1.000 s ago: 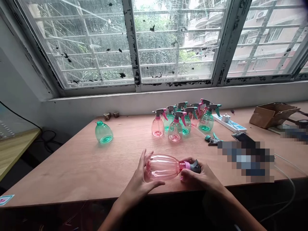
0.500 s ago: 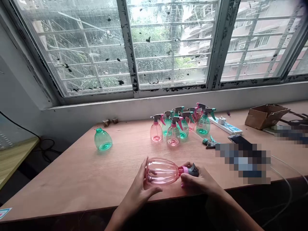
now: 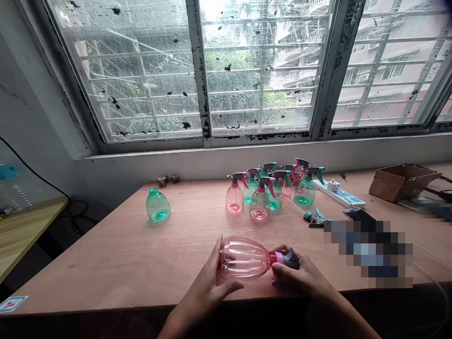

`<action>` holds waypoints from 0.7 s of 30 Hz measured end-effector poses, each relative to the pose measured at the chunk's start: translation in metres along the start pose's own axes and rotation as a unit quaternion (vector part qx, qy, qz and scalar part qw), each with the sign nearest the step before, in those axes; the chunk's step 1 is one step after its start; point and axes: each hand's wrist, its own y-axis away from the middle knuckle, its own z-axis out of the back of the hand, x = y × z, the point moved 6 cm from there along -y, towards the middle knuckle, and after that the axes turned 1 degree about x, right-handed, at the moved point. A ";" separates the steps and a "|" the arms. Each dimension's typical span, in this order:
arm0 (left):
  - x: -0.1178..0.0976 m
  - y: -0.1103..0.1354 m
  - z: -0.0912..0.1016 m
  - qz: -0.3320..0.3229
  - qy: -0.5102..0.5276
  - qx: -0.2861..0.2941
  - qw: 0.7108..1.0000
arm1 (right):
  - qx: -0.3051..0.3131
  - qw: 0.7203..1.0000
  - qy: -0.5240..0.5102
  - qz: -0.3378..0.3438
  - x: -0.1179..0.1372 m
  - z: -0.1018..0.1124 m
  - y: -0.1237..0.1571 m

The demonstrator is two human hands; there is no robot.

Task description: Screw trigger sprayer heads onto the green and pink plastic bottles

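A transparent pink ribbed spray bottle (image 3: 244,258) lies on its side just above the table, held in both of my hands. My left hand (image 3: 212,278) wraps the bottle's rounded base end. My right hand (image 3: 296,275) grips the neck, around the pink collar (image 3: 278,257) and the grey sprayer head (image 3: 291,260). The trigger is mostly hidden by my fingers. Farther off stands a group of several assembled pink and green spray bottles (image 3: 235,197). A green bottle without a sprayer head (image 3: 157,205) stands alone to the left.
The wooden table (image 3: 106,273) runs beneath a long window (image 3: 261,70). To the right are a power strip (image 3: 339,194), green-handled pliers (image 3: 315,219), a phone (image 3: 356,214) and a cardboard box (image 3: 402,183). A pixelated patch hides part of the right side.
The whole scene shifts slightly in view as my head moves. Both hands keep their hold, and the pink bottle stays on its side in them.
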 end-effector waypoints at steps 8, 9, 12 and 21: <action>-0.002 -0.001 -0.004 -0.044 -0.042 0.024 0.998 | 0.001 1.000 -0.021 0.004 0.002 0.000 0.000; -0.003 -0.001 -0.004 -0.041 -0.047 0.024 0.998 | 0.001 1.000 -0.019 0.005 0.003 0.000 0.000; -0.002 -0.001 -0.003 -0.010 -0.053 0.018 0.998 | 0.004 1.000 -0.018 0.002 0.004 -0.001 0.000; 0.003 -0.004 -0.002 -0.033 -0.030 0.011 0.999 | 0.021 1.000 -0.011 -0.006 0.005 -0.001 -0.001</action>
